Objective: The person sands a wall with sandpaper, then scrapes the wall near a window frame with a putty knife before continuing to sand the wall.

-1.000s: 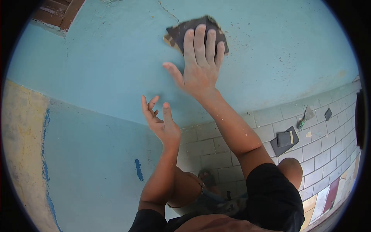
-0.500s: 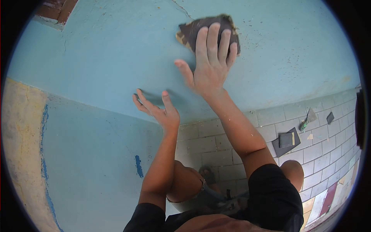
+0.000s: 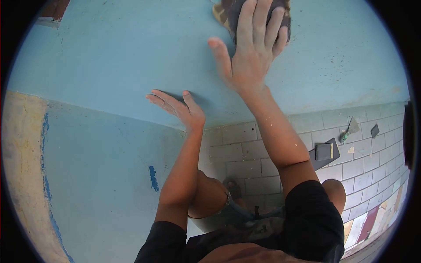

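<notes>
My right hand (image 3: 252,63) lies flat over a worn, dark piece of sandpaper (image 3: 230,13), pressing it against the light blue wall (image 3: 144,48). Its fingers stretch upward across the sheet, while the thumb sticks out to the left over bare wall. The sandpaper has a ragged tan edge, and its top is cut off by the view. Lower and to the left, my left hand (image 3: 182,109) is held close to the wall with nothing in it, fingers extended and thumb raised. Pale dust coats the fingers of both hands.
On the tiled floor (image 3: 307,127) at right lie a dark sheet (image 3: 322,163) with a dark block (image 3: 323,151) on it, a green-handled scraper (image 3: 345,136) and a small dark piece (image 3: 375,130). A second wall (image 3: 101,166) meets the blue one at left. My knees are below.
My right hand has slid the sandpaper up and slightly right along the wall. My left hand has shifted slightly upward, its fingers now straighter and closer together.
</notes>
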The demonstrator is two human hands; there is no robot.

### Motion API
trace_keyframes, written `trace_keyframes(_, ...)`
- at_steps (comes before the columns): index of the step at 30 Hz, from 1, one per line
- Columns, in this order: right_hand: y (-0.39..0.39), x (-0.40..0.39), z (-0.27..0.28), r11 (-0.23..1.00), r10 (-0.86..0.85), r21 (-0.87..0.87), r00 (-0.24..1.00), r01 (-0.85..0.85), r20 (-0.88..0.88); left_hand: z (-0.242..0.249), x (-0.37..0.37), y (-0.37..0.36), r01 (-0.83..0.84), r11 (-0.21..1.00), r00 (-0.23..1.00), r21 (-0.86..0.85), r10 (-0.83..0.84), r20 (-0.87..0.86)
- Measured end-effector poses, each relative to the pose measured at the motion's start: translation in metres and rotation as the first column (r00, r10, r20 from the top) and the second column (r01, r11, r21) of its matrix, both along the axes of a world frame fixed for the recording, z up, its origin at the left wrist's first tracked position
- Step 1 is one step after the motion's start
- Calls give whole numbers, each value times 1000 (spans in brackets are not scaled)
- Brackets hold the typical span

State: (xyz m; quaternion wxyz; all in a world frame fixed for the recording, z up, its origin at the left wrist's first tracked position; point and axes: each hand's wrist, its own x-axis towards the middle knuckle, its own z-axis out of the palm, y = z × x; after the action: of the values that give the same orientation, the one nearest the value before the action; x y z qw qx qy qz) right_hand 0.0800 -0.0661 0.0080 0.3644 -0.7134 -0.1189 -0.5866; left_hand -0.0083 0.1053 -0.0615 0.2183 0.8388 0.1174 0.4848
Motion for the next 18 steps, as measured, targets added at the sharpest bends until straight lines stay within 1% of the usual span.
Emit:
trace_keyframes(1,11,-1,-19,999,-19,-51,1000,18,-12,0,1,1,6,1000,1000,0,-6,15)
trace_keyframes(2,28,-11,-61,993,25,-115,990,-40,-136,-3,-1,6,9,1000,1000,25,-8,-7)
trace_keyframes(3,48,-29,-121,980,57,-171,962,-106,-266,-5,-2,10,11,999,999,48,-9,-35)
trace_keyframes(4,59,-47,-177,945,113,-239,907,-224,-405,-5,-2,14,15,999,999,42,-14,-31)
trace_keyframes(5,66,-61,-228,934,120,-266,910,-238,-396,-6,-2,21,-13,996,998,93,18,-53)
trace_keyframes(6,62,-75,-237,922,131,-287,908,-258,-397,-8,-5,24,-43,988,995,146,56,-83)
trace_keyframes(7,60,-79,-244,924,130,-282,904,-260,-407,-9,-5,27,-39,988,994,150,54,-94)
trace_keyframes(8,60,-78,-249,898,152,-292,853,-330,-499,-8,-1,30,-41,995,997,90,46,-56)
trace_keyframes(9,54,-81,-237,866,171,-293,790,-406,-589,-8,-2,32,-44,999,999,29,45,-23)
trace_keyframes(10,51,-77,-208,914,213,-207,846,-349,-488,-5,-4,33,-40,998,999,39,41,-32)
trace_keyframes(11,44,-58,-162,949,230,-121,904,-290,-361,0,1,31,-56,998,998,-20,56,-18)
trace_keyframes(12,28,-40,-102,968,206,-84,938,-237,-279,-1,-1,26,-84,992,996,-92,83,-19)
trace_keyframes(13,14,-29,-55,979,184,-45,959,-198,-217,-1,-7,20,-100,989,994,-107,96,-43)
trace_keyframes(14,8,-20,-33,978,183,-54,956,-200,-229,3,-2,13,-87,985,996,-152,84,-22)
trace_keyframes(15,5,-12,-15,990,138,-17,979,-142,-149,8,2,10,-65,980,998,-187,67,7)
trace_keyframes(16,3,-9,-6,996,87,28,994,-85,-67,7,1,11,-60,981,998,-183,62,6)
trace_keyframes(17,13,-11,-32,994,100,-35,990,-104,-101,5,3,13,-66,983,998,-171,69,11)
trace_keyframes(18,32,-16,-79,990,83,-99,986,-98,-144,3,6,14,-71,984,997,-163,75,22)
